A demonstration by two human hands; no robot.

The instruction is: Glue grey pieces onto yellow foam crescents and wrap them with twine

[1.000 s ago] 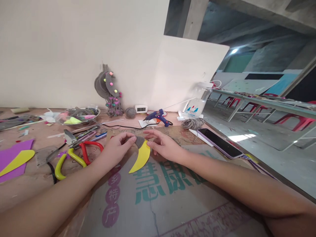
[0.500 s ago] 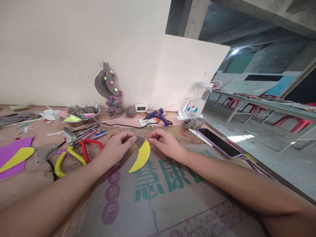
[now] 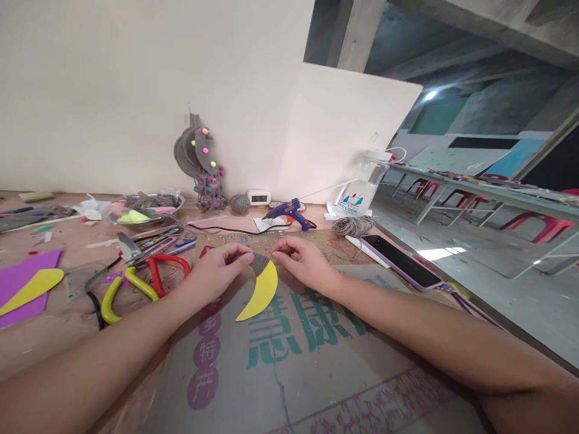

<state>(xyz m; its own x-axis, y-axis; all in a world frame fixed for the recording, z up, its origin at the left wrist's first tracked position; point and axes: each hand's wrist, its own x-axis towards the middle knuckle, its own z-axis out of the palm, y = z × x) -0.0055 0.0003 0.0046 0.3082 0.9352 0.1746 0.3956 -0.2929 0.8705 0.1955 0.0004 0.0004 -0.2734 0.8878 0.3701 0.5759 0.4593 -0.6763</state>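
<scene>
A yellow crescent (image 3: 263,293) has its upper end wrapped in grey yarn (image 3: 259,264). My left hand (image 3: 225,265) pinches the wrapped end between thumb and fingers, and the bare yellow tip points down toward me. Just right of the crescent, my right hand (image 3: 303,259) has thumb and fingertips pressed together; whatever they hold is too thin to make out. Both hands are above a cardboard sheet (image 3: 244,386) with green and purple print.
Pliers with red and yellow handles (image 3: 168,263) lie left, near purple foam (image 3: 45,265). Behind are a bowl (image 3: 143,218), a blue glue gun (image 3: 289,211), a yarn coil (image 3: 353,225) and a plastic jug (image 3: 362,187). A phone (image 3: 400,260) lies right.
The crescent has shifted slightly right and down and turned a little in my left hand. My right hand has hardly moved.
</scene>
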